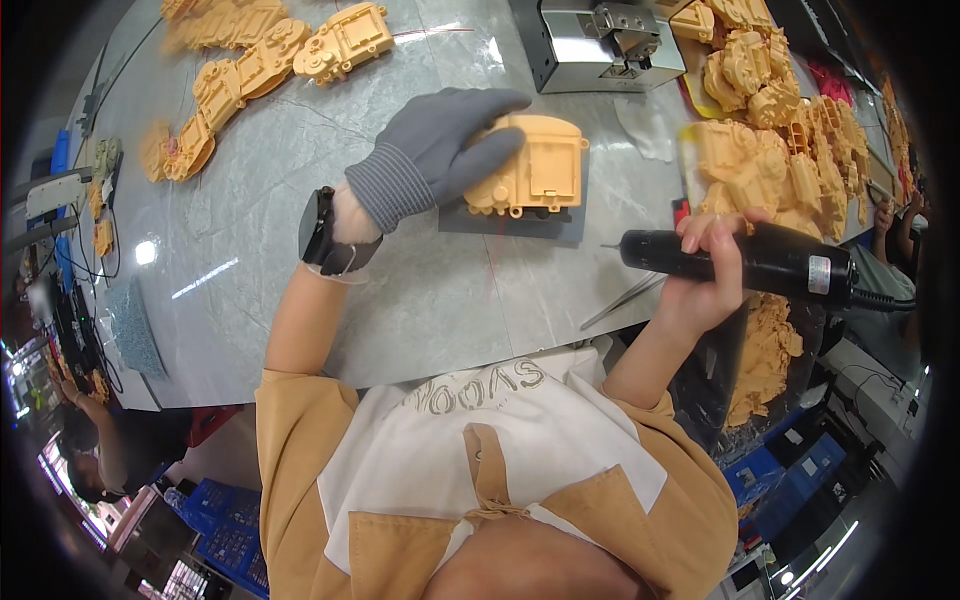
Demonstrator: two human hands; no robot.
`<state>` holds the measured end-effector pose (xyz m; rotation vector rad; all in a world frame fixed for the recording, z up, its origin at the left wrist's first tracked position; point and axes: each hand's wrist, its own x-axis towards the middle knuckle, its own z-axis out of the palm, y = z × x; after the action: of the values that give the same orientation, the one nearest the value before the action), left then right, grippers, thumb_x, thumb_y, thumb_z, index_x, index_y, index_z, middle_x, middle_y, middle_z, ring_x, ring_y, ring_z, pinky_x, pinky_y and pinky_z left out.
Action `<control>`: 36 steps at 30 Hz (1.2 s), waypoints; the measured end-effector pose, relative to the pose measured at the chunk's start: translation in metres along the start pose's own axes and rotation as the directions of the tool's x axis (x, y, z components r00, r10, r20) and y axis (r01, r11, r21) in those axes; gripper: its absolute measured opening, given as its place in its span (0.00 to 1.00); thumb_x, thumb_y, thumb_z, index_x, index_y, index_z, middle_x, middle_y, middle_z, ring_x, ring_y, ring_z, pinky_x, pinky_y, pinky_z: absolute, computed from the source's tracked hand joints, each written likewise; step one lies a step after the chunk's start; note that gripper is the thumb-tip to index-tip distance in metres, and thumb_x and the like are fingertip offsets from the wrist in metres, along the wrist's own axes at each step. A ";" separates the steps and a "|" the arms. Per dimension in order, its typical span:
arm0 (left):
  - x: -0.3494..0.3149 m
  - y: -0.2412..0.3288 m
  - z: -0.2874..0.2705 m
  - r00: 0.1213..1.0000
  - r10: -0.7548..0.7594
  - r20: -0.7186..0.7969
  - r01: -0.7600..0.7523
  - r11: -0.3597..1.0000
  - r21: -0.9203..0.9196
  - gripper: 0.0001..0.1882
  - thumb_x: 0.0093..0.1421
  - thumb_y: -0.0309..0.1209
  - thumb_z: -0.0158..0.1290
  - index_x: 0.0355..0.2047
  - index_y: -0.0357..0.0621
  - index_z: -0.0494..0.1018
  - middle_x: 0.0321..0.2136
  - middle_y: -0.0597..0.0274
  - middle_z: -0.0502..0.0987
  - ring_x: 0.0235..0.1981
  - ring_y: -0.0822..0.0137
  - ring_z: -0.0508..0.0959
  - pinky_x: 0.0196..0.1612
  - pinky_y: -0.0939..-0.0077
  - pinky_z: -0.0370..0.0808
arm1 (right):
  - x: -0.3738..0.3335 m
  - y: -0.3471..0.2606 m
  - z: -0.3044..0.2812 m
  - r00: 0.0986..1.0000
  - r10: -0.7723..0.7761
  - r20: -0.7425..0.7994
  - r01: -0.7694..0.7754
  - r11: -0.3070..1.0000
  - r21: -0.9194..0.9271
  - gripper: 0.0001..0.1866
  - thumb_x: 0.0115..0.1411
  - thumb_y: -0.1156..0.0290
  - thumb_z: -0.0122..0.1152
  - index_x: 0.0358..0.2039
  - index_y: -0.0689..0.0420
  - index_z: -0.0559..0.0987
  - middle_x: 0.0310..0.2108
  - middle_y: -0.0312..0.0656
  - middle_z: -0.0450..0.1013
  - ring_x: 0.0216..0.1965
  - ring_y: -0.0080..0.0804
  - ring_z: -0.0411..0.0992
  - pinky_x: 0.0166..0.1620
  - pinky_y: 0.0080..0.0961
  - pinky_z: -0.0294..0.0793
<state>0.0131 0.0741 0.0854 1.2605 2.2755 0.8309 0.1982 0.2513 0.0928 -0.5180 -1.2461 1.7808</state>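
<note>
A grey knitted glove covers my left hand (435, 140). Its fingers and thumb close around the left side of a yellow-orange plastic housing (552, 160), which rests on a dark grey pad (570, 222) on the table. My bare right hand (705, 285) is wrapped around a black electric screwdriver (780, 262). The screwdriver lies nearly level, its thin bit pointing left, apart from the housing, and its cable runs off to the right. Below the bit, metal tweezers (620, 302) lie near the table's front edge.
Similar housings (225, 95) form a curved row at the far left. A metal screw feeder (610, 50) stands at the back. Many orange parts (745, 165) are heaped on the right, with more in a dark bag (765, 360) below. A person (90, 430) sits at the left.
</note>
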 end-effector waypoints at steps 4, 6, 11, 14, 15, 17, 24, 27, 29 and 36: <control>-0.002 -0.017 0.013 0.987 0.159 -0.008 -0.158 0.986 0.048 0.21 0.61 0.40 0.41 0.51 0.43 0.67 0.47 0.49 0.70 0.47 0.55 0.70 0.50 0.68 0.66 | -0.002 -0.001 0.002 1.000 0.003 0.006 -0.003 1.000 -0.014 0.21 0.49 0.81 0.50 0.45 0.63 0.62 0.18 0.38 0.63 0.18 0.26 0.63 0.30 0.28 0.65; -0.005 -0.016 0.014 0.981 0.187 -0.046 -0.188 0.982 -0.011 0.21 0.60 0.39 0.43 0.51 0.43 0.67 0.48 0.47 0.69 0.49 0.54 0.69 0.52 0.67 0.65 | -0.006 -0.003 0.007 0.998 0.005 0.067 -0.009 0.998 0.057 0.22 0.49 0.80 0.51 0.47 0.62 0.62 0.18 0.38 0.62 0.18 0.27 0.63 0.30 0.28 0.65; -0.014 0.059 -0.011 0.818 0.398 -0.416 -0.189 0.868 0.459 0.30 0.50 0.51 0.53 0.49 0.49 0.68 0.47 0.49 0.69 0.50 0.51 0.68 0.55 0.56 0.60 | 0.016 -0.043 0.006 0.448 -0.340 0.827 -0.065 0.910 0.409 0.25 0.46 0.82 0.62 0.43 0.54 0.62 0.22 0.44 0.70 0.17 0.33 0.70 0.24 0.26 0.71; -0.019 0.034 0.038 0.947 0.208 -0.244 -0.099 0.914 0.394 0.40 0.38 0.53 0.62 0.51 0.52 0.65 0.38 0.55 0.71 0.45 0.52 0.70 0.50 0.56 0.66 | 0.004 -0.056 0.065 0.389 -0.379 0.839 -0.434 0.728 0.530 0.06 0.51 0.81 0.56 0.30 0.58 0.74 0.25 0.42 0.72 0.23 0.31 0.74 0.25 0.21 0.74; -0.019 0.025 0.044 0.956 0.148 -0.252 -0.057 0.940 0.335 0.42 0.36 0.51 0.64 0.52 0.53 0.64 0.36 0.55 0.71 0.44 0.52 0.71 0.47 0.58 0.69 | 0.002 -0.062 0.078 0.390 -0.399 0.830 -0.490 0.673 0.554 0.06 0.51 0.81 0.57 0.30 0.58 0.74 0.26 0.42 0.72 0.23 0.31 0.74 0.26 0.21 0.74; -0.034 0.029 0.057 0.961 0.050 -0.273 0.050 0.936 0.347 0.45 0.35 0.48 0.66 0.54 0.51 0.62 0.36 0.55 0.71 0.43 0.51 0.71 0.44 0.60 0.71 | -0.001 -0.068 0.085 0.348 -0.418 0.839 -0.554 0.631 0.543 0.07 0.50 0.80 0.57 0.31 0.59 0.74 0.27 0.42 0.72 0.24 0.31 0.74 0.28 0.21 0.74; -0.039 0.018 0.040 0.880 0.048 -0.472 0.105 0.951 0.291 0.42 0.39 0.46 0.64 0.52 0.39 0.62 0.44 0.46 0.66 0.47 0.46 0.67 0.46 0.57 0.70 | -0.013 -0.063 0.114 0.138 -0.383 0.914 -0.707 0.608 0.361 0.12 0.46 0.79 0.59 0.34 0.59 0.74 0.31 0.42 0.72 0.29 0.31 0.72 0.33 0.21 0.72; -0.053 0.007 0.037 0.864 0.108 -0.491 0.097 0.923 0.374 0.42 0.41 0.48 0.62 0.53 0.39 0.62 0.45 0.44 0.66 0.47 0.45 0.67 0.47 0.57 0.69 | -0.026 -0.052 0.131 0.047 -0.378 0.925 -0.776 0.569 0.272 0.15 0.44 0.78 0.60 0.36 0.60 0.74 0.33 0.42 0.72 0.31 0.30 0.72 0.35 0.21 0.71; -0.060 0.009 0.036 0.877 0.073 -0.475 0.138 0.909 0.394 0.41 0.42 0.49 0.61 0.53 0.40 0.62 0.45 0.44 0.67 0.48 0.45 0.67 0.48 0.57 0.69 | -0.033 -0.052 0.140 -0.021 -0.345 0.939 -0.797 0.572 0.192 0.16 0.43 0.78 0.60 0.37 0.60 0.74 0.35 0.42 0.72 0.32 0.30 0.72 0.37 0.21 0.70; -0.055 0.010 0.039 0.878 0.056 -0.475 0.138 0.921 0.364 0.40 0.43 0.50 0.61 0.52 0.41 0.63 0.45 0.45 0.67 0.46 0.43 0.69 0.48 0.56 0.69 | -0.053 -0.053 0.146 -0.177 -0.220 0.959 -0.819 0.573 -0.020 0.22 0.40 0.76 0.62 0.40 0.61 0.74 0.39 0.42 0.72 0.36 0.30 0.71 0.42 0.21 0.68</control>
<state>0.0708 0.0432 0.0669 1.2611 2.9765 0.7608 0.1405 0.1351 0.1934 1.5789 -0.9696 3.1494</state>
